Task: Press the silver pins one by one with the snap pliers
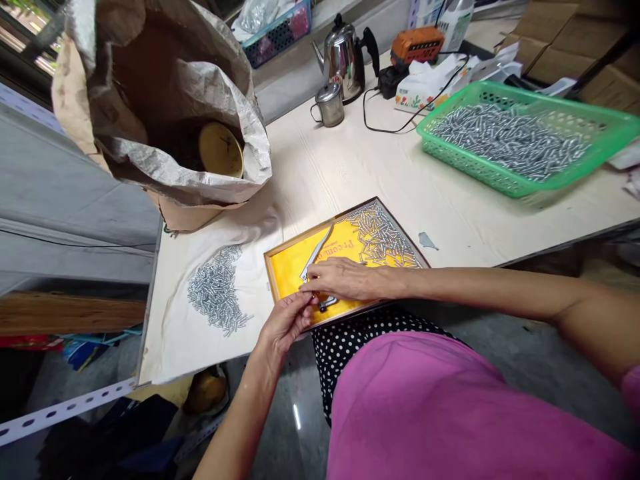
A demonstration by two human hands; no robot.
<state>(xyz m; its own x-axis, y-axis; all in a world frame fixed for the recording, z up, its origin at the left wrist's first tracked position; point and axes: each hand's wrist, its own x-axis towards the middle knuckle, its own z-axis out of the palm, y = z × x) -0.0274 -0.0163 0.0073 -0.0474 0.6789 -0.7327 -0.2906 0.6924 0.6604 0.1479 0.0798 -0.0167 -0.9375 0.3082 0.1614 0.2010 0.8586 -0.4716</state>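
Observation:
My left hand (287,322) is closed in a pinch at the lower left of a shallow wood-framed tray (269,272) with a yellow bottom. What lies between its fingertips is too small to make out. My right hand (340,277) reaches in palm down, its fingertips bent together against my left fingertips; whatever it holds is hidden. Under and beside it shows a silvery metal tool (320,250) with a long curved handle, its middle covered by my hand. Many small, thin metal pins (383,237) lie scattered at the tray's right end.
A heap of similar metal pieces (217,291) rests on white cloth to the left. Behind it stands a large open paper sack (215,217) with a yellow bowl (220,150) inside. A green basket (475,163) of metal pieces, a kettle (345,57) and a cup (330,107) stand farther back.

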